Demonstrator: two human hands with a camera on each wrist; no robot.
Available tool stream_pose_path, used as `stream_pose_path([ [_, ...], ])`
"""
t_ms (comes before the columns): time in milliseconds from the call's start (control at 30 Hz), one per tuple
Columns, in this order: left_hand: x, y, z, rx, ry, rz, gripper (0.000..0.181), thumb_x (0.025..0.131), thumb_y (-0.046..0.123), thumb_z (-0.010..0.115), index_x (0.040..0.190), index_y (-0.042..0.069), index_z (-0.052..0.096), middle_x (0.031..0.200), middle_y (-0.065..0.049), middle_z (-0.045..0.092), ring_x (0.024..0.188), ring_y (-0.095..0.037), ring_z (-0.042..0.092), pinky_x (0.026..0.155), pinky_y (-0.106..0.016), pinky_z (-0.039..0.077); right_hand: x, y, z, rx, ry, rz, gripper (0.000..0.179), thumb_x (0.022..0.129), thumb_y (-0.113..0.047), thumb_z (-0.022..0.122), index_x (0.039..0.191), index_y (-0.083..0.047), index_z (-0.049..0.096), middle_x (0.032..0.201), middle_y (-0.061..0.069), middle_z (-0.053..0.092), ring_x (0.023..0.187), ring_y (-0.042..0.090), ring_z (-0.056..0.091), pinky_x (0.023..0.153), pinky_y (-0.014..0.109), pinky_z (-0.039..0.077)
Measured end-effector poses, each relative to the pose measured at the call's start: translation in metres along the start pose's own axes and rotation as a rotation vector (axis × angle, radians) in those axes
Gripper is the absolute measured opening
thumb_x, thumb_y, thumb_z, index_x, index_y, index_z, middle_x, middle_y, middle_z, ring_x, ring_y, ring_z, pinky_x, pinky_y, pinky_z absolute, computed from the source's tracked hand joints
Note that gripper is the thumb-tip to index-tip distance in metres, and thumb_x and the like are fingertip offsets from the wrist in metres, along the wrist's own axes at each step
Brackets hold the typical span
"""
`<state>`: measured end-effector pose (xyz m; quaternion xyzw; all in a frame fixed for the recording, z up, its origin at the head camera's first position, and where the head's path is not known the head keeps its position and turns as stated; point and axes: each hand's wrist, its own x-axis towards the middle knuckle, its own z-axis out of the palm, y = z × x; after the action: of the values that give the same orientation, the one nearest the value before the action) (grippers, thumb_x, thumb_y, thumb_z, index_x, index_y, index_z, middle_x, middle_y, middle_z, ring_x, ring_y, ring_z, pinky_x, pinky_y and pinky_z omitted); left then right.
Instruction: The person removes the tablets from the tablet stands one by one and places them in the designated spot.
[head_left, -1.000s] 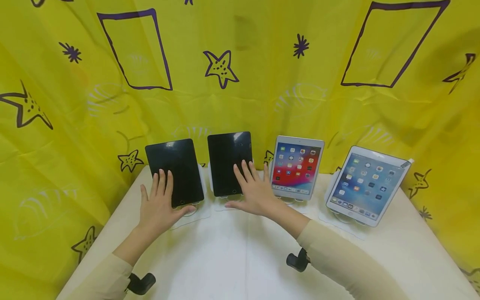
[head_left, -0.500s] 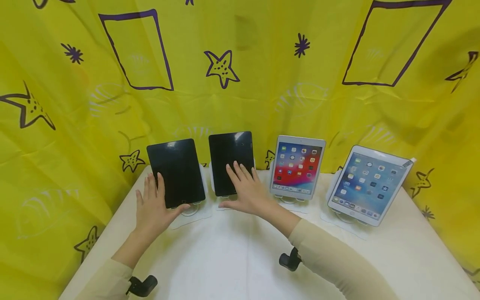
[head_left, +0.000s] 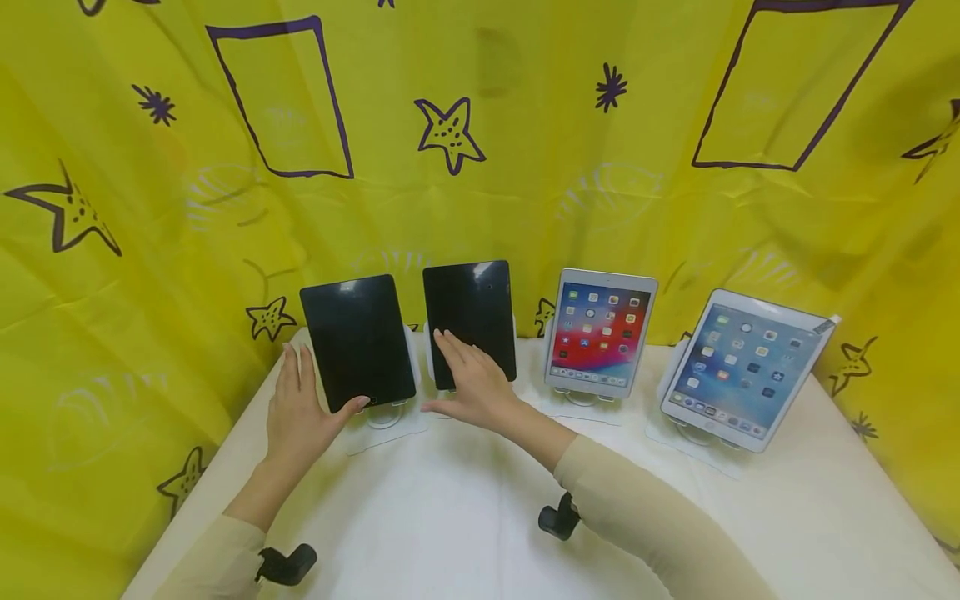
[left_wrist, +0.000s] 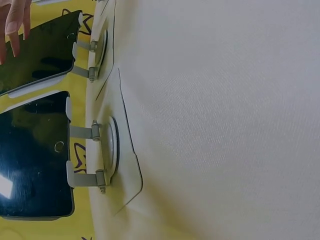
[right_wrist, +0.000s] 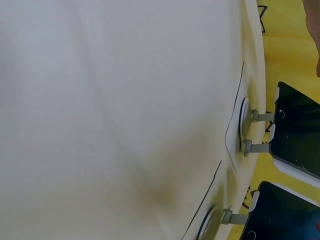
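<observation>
My left hand (head_left: 300, 408) is at the left edge of the leftmost black tablet (head_left: 360, 337), fingers straight and thumb spread toward the tablet's lower edge. My right hand (head_left: 476, 383) overlaps the lower part of the second black tablet (head_left: 487, 308), its fingers extended and thumb out below the tablet. Both dark screens lean back on stands. In the left wrist view, the right hand's fingers (left_wrist: 15, 22) show over the upper tablet (left_wrist: 45, 52). Part of the left hand (right_wrist: 312, 27) shows beyond the upper tablet (right_wrist: 300, 130) in the right wrist view. Neither hand holds anything.
To the right stand a white tablet (head_left: 600, 333) with a lit red and blue screen and another white tablet (head_left: 746, 371) with a blue screen. Their stands rest on a white-covered table (head_left: 465, 517). A yellow patterned curtain (head_left: 525, 192) hangs close behind.
My left hand has slid left from the first tablet's face to its edge. My right hand has moved left across the second tablet, away from the third. The head view has shifted slightly.
</observation>
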<state>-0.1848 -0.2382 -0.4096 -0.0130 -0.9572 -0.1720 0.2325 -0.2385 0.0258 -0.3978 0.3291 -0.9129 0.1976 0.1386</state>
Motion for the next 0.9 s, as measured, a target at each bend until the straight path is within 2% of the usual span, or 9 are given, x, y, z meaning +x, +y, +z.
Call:
stream_pose_path([
  [133, 0.001, -0.001, 0.003, -0.044, 0.048, -0.014, 0.111, 0.074, 0.054, 0.072, 0.15, -0.001, 0.012, 0.154, -0.027, 0.011, 0.128, -0.053, 0.03, 0.097, -0.064, 0.035, 0.005, -0.004, 0.005, 0.037, 0.051, -0.004, 0.099, 0.073, -0.049, 0.077, 0.148, -0.007, 0.027, 0.145, 0.013, 0.041, 0.124, 0.029, 0.047, 0.1, 0.042, 0.044],
  [233, 0.002, -0.001, 0.006, -0.08, 0.062, -0.037, 0.111, 0.073, 0.05, 0.075, 0.15, 0.0, 0.012, 0.154, -0.026, 0.011, 0.128, -0.053, 0.029, 0.096, -0.064, 0.037, 0.009, -0.007, 0.008, 0.097, 0.067, 0.019, 0.098, 0.073, -0.045, 0.079, 0.147, -0.007, 0.028, 0.139, 0.014, 0.044, 0.12, 0.029, 0.047, 0.096, 0.039, 0.047],
  [333, 0.002, -0.002, 0.009, -0.096, 0.069, -0.055, 0.111, 0.072, 0.045, 0.078, 0.15, 0.0, 0.013, 0.152, -0.026, 0.016, 0.129, -0.051, 0.031, 0.091, -0.063, 0.041, 0.013, -0.011, 0.009, 0.207, 0.045, 0.081, 0.097, 0.074, -0.044, 0.078, 0.148, -0.007, 0.027, 0.137, 0.015, 0.045, 0.118, 0.029, 0.046, 0.091, 0.038, 0.05],
  [500, 0.004, 0.0, 0.016, -0.103, 0.098, -0.093, 0.108, 0.072, 0.042, 0.08, 0.148, -0.002, 0.018, 0.14, -0.03, 0.031, 0.115, -0.046, 0.044, 0.07, -0.057, 0.052, 0.019, -0.019, 0.011, 0.37, -0.009, 0.19, 0.095, 0.076, -0.046, 0.076, 0.149, -0.011, 0.026, 0.134, 0.014, 0.046, 0.112, 0.025, 0.049, 0.086, 0.038, 0.052],
  [567, 0.006, 0.002, 0.019, -0.116, 0.117, -0.112, 0.106, 0.072, 0.041, 0.08, 0.148, -0.001, 0.02, 0.134, -0.03, 0.034, 0.107, -0.043, 0.047, 0.066, -0.055, 0.053, 0.022, -0.022, 0.012, 0.39, -0.02, 0.203, 0.095, 0.076, -0.045, 0.076, 0.149, -0.013, 0.026, 0.132, 0.014, 0.047, 0.107, 0.023, 0.05, 0.084, 0.036, 0.052],
  [667, 0.007, 0.003, 0.022, -0.152, 0.146, -0.14, 0.101, 0.072, 0.039, 0.081, 0.147, -0.001, 0.024, 0.129, -0.029, 0.037, 0.102, -0.039, 0.049, 0.068, -0.054, 0.053, 0.026, -0.027, 0.015, 0.383, -0.025, 0.203, 0.095, 0.076, -0.045, 0.076, 0.149, -0.014, 0.025, 0.13, 0.015, 0.048, 0.103, 0.022, 0.05, 0.08, 0.033, 0.052],
  [900, 0.01, 0.004, 0.026, -0.252, 0.164, -0.223, 0.092, 0.075, 0.035, 0.079, 0.144, -0.001, 0.03, 0.123, -0.025, 0.039, 0.099, -0.036, 0.05, 0.072, -0.049, 0.051, 0.033, -0.032, 0.023, 0.359, -0.023, 0.263, 0.088, 0.079, -0.038, 0.075, 0.148, -0.012, 0.028, 0.13, 0.013, 0.048, 0.106, 0.022, 0.054, 0.08, 0.033, 0.053],
])
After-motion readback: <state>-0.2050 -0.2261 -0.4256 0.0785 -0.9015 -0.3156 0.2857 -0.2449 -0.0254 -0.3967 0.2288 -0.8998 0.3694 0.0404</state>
